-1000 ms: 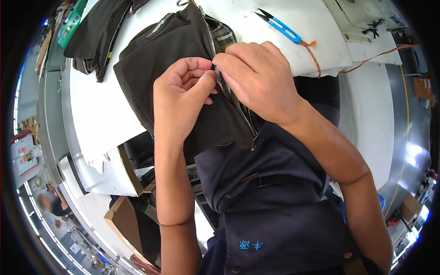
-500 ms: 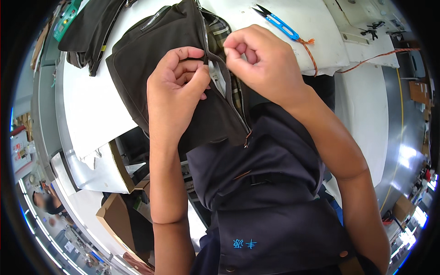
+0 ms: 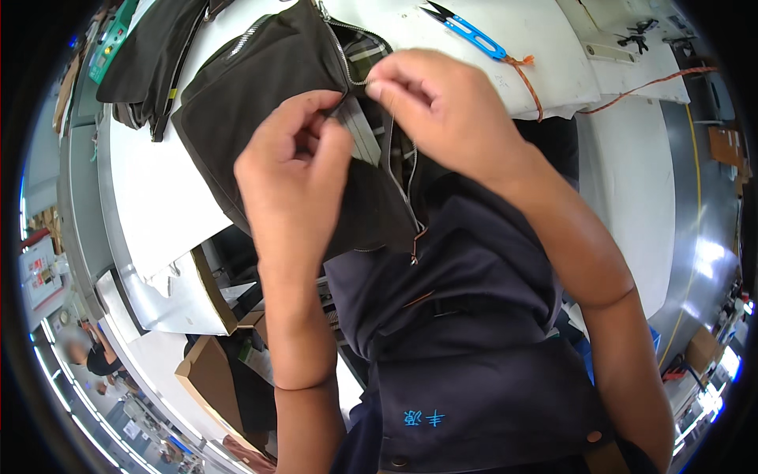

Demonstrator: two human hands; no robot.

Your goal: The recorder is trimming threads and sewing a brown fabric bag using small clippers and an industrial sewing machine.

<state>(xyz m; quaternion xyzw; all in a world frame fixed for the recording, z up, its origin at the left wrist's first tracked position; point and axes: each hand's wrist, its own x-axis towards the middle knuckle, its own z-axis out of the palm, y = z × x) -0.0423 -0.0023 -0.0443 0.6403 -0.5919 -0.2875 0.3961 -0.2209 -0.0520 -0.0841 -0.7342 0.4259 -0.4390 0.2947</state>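
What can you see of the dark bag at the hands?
The soft-looking, dark brown fabric bag rests on the white table, its near end by the apron. A long metal-toothed zipper gapes open, baring plaid lining; a shorter zipper crosses its upper left. Left hand and right hand are at the opening; whether they pinch it is unclear.

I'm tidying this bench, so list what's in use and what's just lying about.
In use:
- dark bag, left hand and right hand at its opening
- its zipper

Apparently lying about, untouched:
- second dark bag
- blue snips
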